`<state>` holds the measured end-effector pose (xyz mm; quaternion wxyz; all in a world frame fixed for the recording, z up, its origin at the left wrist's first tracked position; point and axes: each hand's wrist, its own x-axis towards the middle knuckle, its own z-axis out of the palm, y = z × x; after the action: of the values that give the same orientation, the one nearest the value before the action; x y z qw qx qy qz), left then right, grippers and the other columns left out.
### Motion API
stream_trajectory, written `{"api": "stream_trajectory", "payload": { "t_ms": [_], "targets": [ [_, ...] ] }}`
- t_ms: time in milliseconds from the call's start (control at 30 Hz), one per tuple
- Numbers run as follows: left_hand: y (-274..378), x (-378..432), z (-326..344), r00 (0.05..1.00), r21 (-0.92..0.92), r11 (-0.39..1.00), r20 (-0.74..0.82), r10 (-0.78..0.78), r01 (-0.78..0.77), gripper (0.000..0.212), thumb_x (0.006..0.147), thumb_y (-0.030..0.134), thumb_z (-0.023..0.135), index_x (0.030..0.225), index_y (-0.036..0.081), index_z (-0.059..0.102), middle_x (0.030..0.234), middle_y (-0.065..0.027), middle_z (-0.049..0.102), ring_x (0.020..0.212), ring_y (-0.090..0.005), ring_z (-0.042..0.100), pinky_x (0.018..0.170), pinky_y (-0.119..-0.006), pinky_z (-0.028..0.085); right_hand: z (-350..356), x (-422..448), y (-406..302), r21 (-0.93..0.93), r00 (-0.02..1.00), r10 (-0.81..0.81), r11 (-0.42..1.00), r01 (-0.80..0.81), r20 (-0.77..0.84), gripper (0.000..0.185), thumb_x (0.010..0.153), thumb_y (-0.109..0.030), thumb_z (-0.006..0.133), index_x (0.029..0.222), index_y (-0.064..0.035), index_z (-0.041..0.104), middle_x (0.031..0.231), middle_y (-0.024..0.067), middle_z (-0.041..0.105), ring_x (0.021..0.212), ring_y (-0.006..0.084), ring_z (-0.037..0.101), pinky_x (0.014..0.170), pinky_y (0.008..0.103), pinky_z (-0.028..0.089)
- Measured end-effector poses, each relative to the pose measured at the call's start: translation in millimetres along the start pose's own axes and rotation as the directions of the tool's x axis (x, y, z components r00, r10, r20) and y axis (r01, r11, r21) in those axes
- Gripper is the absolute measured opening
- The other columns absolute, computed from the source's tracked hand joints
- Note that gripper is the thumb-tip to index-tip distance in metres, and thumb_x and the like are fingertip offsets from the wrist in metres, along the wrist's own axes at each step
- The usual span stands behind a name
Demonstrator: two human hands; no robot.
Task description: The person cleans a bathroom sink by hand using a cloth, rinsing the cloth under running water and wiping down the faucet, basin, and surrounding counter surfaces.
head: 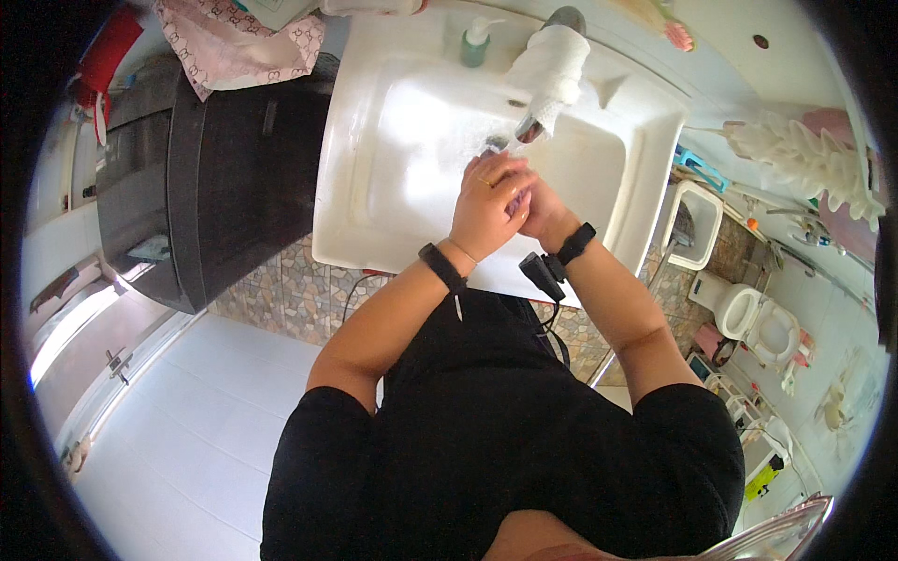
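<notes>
My left hand (490, 207) and my right hand (546, 205) are pressed together over the white sink basin (379, 203). The left fingers, one with a ring, lie across the right hand. A small purplish patch (518, 203) shows between the palms; what it is, or whether it is held, is too hidden to tell. Just beyond my fingertips, water (497, 144) splashes near the drain. The metal faucet (530, 130), wrapped in a white cloth (558, 66), points down just past my hands. Black straps circle both wrists.
A pump bottle (476, 49) stands on the sink's back ledge. Left of the sink is a dark washing machine (245, 154), partly covered by a pink patterned cloth (238, 45). To the right are a white tub (710, 217) and a toilet (740, 312). A small black device (541, 275) hangs by my right wrist.
</notes>
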<state>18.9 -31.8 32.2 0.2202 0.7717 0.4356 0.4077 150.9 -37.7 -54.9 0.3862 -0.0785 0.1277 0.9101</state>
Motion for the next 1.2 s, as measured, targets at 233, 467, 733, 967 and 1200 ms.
{"api": "stream_trajectory", "payload": {
  "t_ms": [233, 467, 733, 967, 1200],
  "targets": [
    [11.2, -9.2, 2.2, 0.997, -0.118, 0.991, 0.064, -0.048, 0.055, 0.028, 0.067, 0.025, 0.071, 0.056, 0.009, 0.051, 0.071, -0.0023, 0.056, 0.069, -0.0238, 0.055, 0.072, -0.038, 0.042, 2.5, -8.5, 7.4, 0.017, 0.988, 0.146, 0.989, -0.147, 0.047, 0.027, 0.089, -0.023, 0.046, 0.106, -0.003, 0.053, 0.1, 0.012, 0.059, 0.095, 0.0222, 0.056, 0.086, 0.0344, 0.045],
    [22.8, -3.5, 1.2, 0.993, -0.131, 0.988, 0.101, -0.063, 0.076, 0.019, 0.068, 0.019, 0.069, 0.06, 0.009, 0.055, 0.067, -0.0052, 0.058, 0.062, -0.0233, 0.054, 0.061, -0.037, 0.041, 1.4, -18.8, 10.2, -0.011, 0.968, 0.24, 0.971, -0.24, 0.079, 0.026, 0.088, -0.021, 0.046, 0.105, -0.0032, 0.054, 0.1, 0.013, 0.06, 0.095, 0.0236, 0.056, 0.086, 0.0346, 0.045],
    [39.5, 8.8, -16.2, 0.968, -0.269, 0.963, 0.235, 0.09, -0.024, 0.03, 0.067, 0.014, 0.063, 0.045, 0.008, 0.042, 0.055, -0.0049, 0.047, 0.054, -0.0237, 0.048, 0.052, -0.035, 0.04, 7.5, -19.3, 26.1, -0.045, 0.92, 0.365, 0.931, -0.362, 0.145, 0.025, 0.088, -0.02, 0.047, 0.104, -0.0035, 0.056, 0.099, 0.014, 0.06, 0.094, 0.0251, 0.057, 0.085, 0.035, 0.045],
    [22.7, 5.0, -21.0, 0.976, -0.266, 0.955, 0.134, 0.174, -0.133, 0.027, 0.07, 0.014, 0.063, 0.051, 0.008, 0.045, 0.057, -0.0054, 0.047, 0.056, -0.0216, 0.048, 0.056, -0.033, 0.04, 26.0, -12.8, 2.4, -0.439, 0.848, 0.526, 0.778, -0.449, 0.065, 0.024, 0.088, -0.019, 0.047, 0.103, -0.0037, 0.057, 0.099, 0.015, 0.06, 0.093, 0.0265, 0.057, 0.085, 0.0353, 0.045],
    [-39.4, -24.2, -62.0, 0.625, -0.627, 0.501, -0.03, -0.78, 0.596, 0.026, 0.087, 0.02, 0.054, 0.069, 0.001, 0.056, 0.066, -0.0035, 0.056, 0.063, -0.0099, 0.049, 0.062, -0.026, 0.041, 82.5, 3.7, -84.8, -0.706, 0.877, -0.461, -0.665, -0.242, 0.133, 0.027, 0.085, -0.019, 0.049, 0.104, -0.0018, 0.057, 0.093, 0.0188, 0.06, 0.086, 0.0337, 0.058, 0.078, 0.0393, 0.045]
  ]
}}
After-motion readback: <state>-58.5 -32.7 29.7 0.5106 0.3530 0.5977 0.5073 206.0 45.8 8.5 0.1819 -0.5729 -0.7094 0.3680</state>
